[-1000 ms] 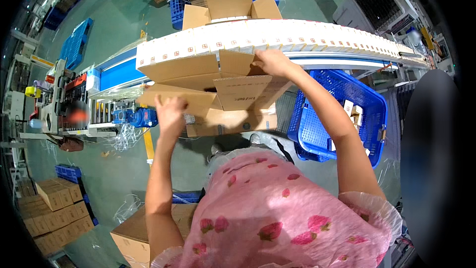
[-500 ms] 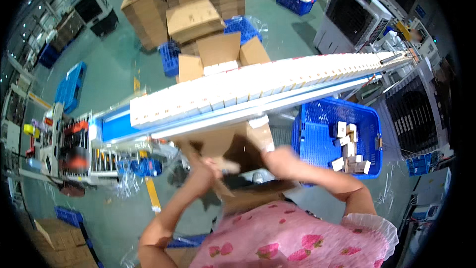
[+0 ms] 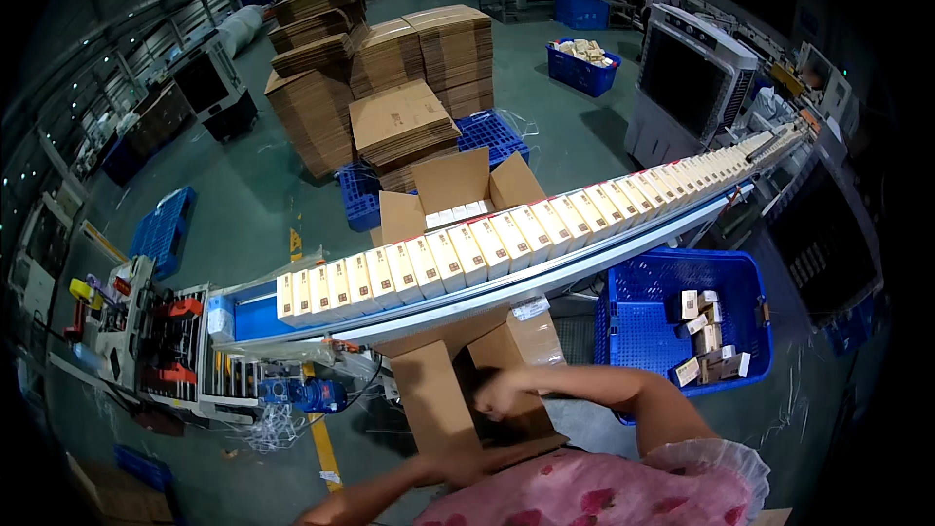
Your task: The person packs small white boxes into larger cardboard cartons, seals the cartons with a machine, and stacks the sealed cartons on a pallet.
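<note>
Head view, looking down: low in the centre of the frame an open brown cardboard carton [image 3: 458,399] stands just under a long conveyor [image 3: 545,278], its flaps raised. The right hand [image 3: 499,392] reaches in over the carton's open top from the lower right, fingers curled down into the dark inside; it is blurred, so whether it grips anything in there I cannot tell, though it seems to touch the inner wall. The left hand [image 3: 458,468] lies along the carton's near flap at the bottom of the frame, flat and pressed against the cardboard, likewise smeared by motion. A pink flowered sleeve [image 3: 623,492] fills the lower edge.

Across the middle, the conveyor runs from the lower left up to the upper right, bearing a close row of small pale boxes [image 3: 487,244] set side by side. To the right of the carton sits a blue plastic crate [image 3: 643,331] with a few small boxes loose in its far corner. Behind the conveyor, upper centre, another open carton [image 3: 453,190] holds more pale boxes, and beyond it flat cardboard stacks [image 3: 390,78] rest on blue pallets. At the left edge stands a machine [image 3: 146,341] with red and yellow parts.
</note>
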